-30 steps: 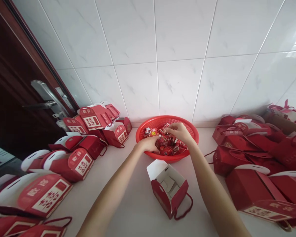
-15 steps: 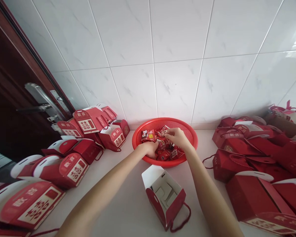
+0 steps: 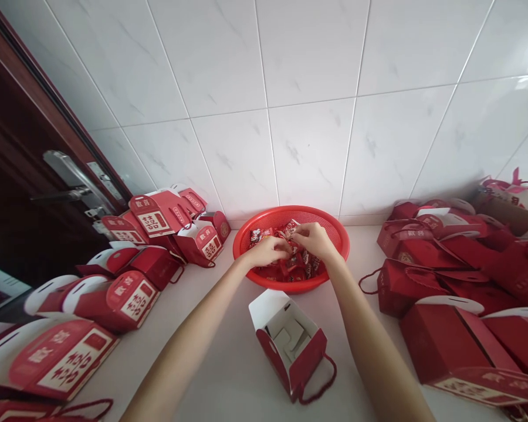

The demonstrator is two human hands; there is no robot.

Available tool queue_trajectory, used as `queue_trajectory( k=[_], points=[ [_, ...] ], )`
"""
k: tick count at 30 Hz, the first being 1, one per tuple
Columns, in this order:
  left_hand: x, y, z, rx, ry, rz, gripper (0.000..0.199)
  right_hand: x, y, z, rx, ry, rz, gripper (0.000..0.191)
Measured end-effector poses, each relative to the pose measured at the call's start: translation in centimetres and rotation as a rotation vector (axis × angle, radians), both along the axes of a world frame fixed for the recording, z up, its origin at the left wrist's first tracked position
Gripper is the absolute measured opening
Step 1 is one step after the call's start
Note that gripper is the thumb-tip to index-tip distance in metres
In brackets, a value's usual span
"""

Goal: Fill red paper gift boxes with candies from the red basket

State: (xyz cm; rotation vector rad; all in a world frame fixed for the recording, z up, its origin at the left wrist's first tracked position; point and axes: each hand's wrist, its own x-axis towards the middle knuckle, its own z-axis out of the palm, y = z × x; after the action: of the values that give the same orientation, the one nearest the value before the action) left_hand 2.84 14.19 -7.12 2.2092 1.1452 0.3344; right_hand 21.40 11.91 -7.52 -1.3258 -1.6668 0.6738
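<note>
A red plastic basket (image 3: 344,249) with perforated sides holds several red-wrapped candies (image 3: 295,275). Both of my hands are inside its rim, close together above the candies. My left hand (image 3: 268,251) has its fingers curled together over the middle of the pile; what lies between the fingertips is hidden. With thumb and fingers pinched, my right hand (image 3: 314,240) grips a small wrapped candy (image 3: 291,227) near the back of the basket. In front of the basket stands an open red gift box (image 3: 286,346), white inside, with nothing but its folded bottom flaps showing and a cord handle at its side.
Red gift boxes (image 3: 114,299) with cord handles stand in rows and stacks on the left, near a dark door (image 3: 22,193) with a metal handle. More red boxes (image 3: 455,334) crowd the right side. A white tiled wall (image 3: 308,146) rises behind the basket.
My left hand has lifted from the front-left of the candies and shifted right, nearer my right hand. My right hand stays pinched near the back. The view has shifted slightly.
</note>
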Motion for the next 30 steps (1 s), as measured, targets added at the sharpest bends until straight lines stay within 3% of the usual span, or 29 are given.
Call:
queue_trajectory(
  k=[5,18,23,28,30],
  points=[
    [-0.4,0.4,-0.2,0.055,-0.123,0.132,0.025,0.1,0.0,-0.1,-0.011,-0.004,-0.018,0.018],
    [-0.2,-0.1,-0.3,-0.108,-0.087,0.157,0.038,0.0,-0.2,0.0,-0.023,-0.031,-0.014,0.017],
    [0.1,-0.7,0.0,-0.199,-0.011,0.135,0.036,-0.1,-0.1,-0.1,-0.020,-0.030,-0.031,0.019],
    [0.2,-0.7,0.1,-0.114,0.129,0.100,0.016,0.0,0.1,-0.1,-0.023,-0.028,-0.064,0.015],
    [0.2,-0.7,0.1,-0.070,0.190,0.093,0.020,0.0,0.1,-0.1,-0.021,-0.029,-0.074,0.014]
  ],
)
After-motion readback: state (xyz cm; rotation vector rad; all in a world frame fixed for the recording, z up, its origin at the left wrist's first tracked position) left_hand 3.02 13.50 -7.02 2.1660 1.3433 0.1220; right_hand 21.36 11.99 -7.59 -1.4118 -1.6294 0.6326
